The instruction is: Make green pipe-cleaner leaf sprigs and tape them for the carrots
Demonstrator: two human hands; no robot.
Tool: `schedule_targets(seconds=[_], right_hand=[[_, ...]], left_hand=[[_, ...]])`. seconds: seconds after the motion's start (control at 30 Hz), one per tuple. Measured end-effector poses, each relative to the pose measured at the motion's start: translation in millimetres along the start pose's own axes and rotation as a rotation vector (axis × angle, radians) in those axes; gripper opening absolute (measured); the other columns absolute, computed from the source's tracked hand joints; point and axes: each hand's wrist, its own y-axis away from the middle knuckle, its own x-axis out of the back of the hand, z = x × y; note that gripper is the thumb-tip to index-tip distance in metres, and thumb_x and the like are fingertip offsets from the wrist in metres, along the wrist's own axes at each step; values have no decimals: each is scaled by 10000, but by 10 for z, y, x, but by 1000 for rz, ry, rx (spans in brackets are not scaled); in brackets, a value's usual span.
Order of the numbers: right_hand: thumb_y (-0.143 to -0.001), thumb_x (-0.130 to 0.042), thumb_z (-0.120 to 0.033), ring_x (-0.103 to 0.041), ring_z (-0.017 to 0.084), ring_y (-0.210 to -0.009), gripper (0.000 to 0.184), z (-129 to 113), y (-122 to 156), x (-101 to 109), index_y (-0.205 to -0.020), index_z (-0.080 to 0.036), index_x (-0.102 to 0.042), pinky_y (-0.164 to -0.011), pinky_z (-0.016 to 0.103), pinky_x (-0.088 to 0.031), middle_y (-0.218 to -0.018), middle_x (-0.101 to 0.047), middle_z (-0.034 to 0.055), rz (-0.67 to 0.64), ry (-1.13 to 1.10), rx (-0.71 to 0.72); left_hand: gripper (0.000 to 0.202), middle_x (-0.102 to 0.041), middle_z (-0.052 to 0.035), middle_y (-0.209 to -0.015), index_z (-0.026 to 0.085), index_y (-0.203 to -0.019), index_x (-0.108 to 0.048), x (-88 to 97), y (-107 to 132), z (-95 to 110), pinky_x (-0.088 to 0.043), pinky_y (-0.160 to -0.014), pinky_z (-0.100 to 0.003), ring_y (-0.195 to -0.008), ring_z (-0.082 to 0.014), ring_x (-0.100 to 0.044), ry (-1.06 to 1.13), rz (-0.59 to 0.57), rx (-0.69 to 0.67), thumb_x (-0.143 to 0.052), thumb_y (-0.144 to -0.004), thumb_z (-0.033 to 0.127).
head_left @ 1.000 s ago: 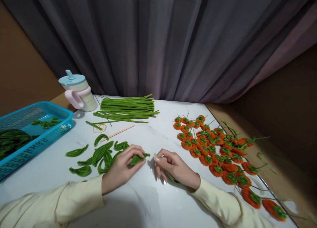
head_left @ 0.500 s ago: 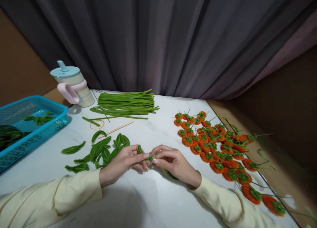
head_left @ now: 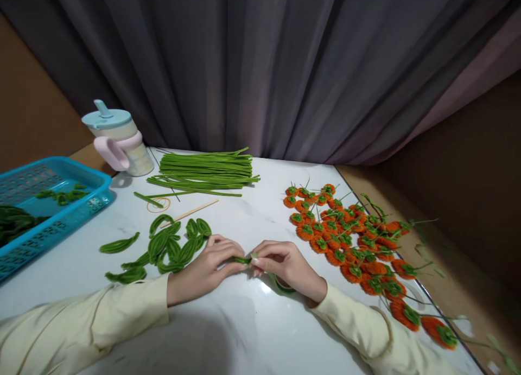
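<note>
My left hand [head_left: 207, 269] and my right hand [head_left: 287, 264] meet over the front middle of the white table. Between their fingertips they pinch a short green pipe cleaner [head_left: 241, 260]; much of it is covered by the fingers. Below my right palm a curved darker green strip [head_left: 281, 285] shows; whether it joins the held piece I cannot tell. Close to my left hand lie several green pipe-cleaner leaves [head_left: 158, 243], some overlapping. Off to the right of my right hand, many orange pipe-cleaner persimmons [head_left: 352, 272] with green tops and thin stems are spread out.
A bundle of straight green pipe cleaners [head_left: 205, 169] lies at the back. Near it are a thin wooden stick [head_left: 191, 212] and a rubber band [head_left: 157, 204]. A blue basket [head_left: 81, 174] with green pieces and a lidded cup [head_left: 114, 139] stand left. A dark curtain [head_left: 260, 65] hangs behind.
My left hand has turned over, its back now facing up and its fingers closing over the green piece. My right hand keeps its pinch, nearly in place. The view has shifted slightly.
</note>
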Motion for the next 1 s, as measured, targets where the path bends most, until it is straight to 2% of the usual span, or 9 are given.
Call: schedule_targets(seconds=[0.1, 0.2, 0.3, 0.5, 0.83, 1.0], right_hand=[[-762, -715, -374, -623, 145, -562, 287, 2, 9, -12, -732, -90, -681, -565, 253, -517, -659, -653, 74, 0, -24, -70], [-768, -697, -418, -619, 145, -514, 336, 12, 21, -15, -732, -86, -657, -518, 247, -508, -623, -653, 74, -11, -52, -119], [-792, -666, -442, -597, 122, -482, 367, 17, 26, -10, -720, -82, -646, -501, 225, -491, -598, -640, 65, -37, -17, -113], [-833, -597, -491, -565, 105, -469, 424, -7, 25, -16, -711, -86, -626, -496, 210, -466, -583, -625, 58, -91, 79, -93], [-816, -607, -505, -568, 109, -473, 421, -30, 30, -52, -704, -99, -609, -507, 220, -466, -594, -627, 54, -74, 93, -125], [-809, -614, -507, -569, 110, -478, 418, -47, 29, -51, -694, -105, -603, -513, 225, -471, -594, -629, 52, -84, 92, -131]], left_hand=[[176, -640, -8, -824, 171, -867, -580, 1, 1, 7, -342, -798, -292, -806, -135, -566, -40, 10, 3, -445, -945, 252], [207, -621, -30, -847, 162, -906, -554, 0, 16, 12, -327, -798, -298, -827, -144, -549, -83, 73, -30, -372, -970, 237], [204, -603, -41, -849, 155, -970, -526, 6, 27, 29, -308, -813, -317, -830, -152, -535, -140, 83, -84, -326, -977, 195], [144, -614, -36, -828, 151, -974, -528, 33, 11, 75, -280, -834, -333, -839, -157, -543, -266, 86, -197, -389, -946, 127], [249, -653, -51, -809, 150, -996, -499, 62, 13, 32, -308, -815, -330, -847, -168, -569, -451, 152, -403, -330, -877, 10], [265, -683, -52, -816, 160, -1056, -507, 71, 15, 30, -302, -817, -341, -860, -178, -579, -494, 192, -495, -315, -907, 52]])
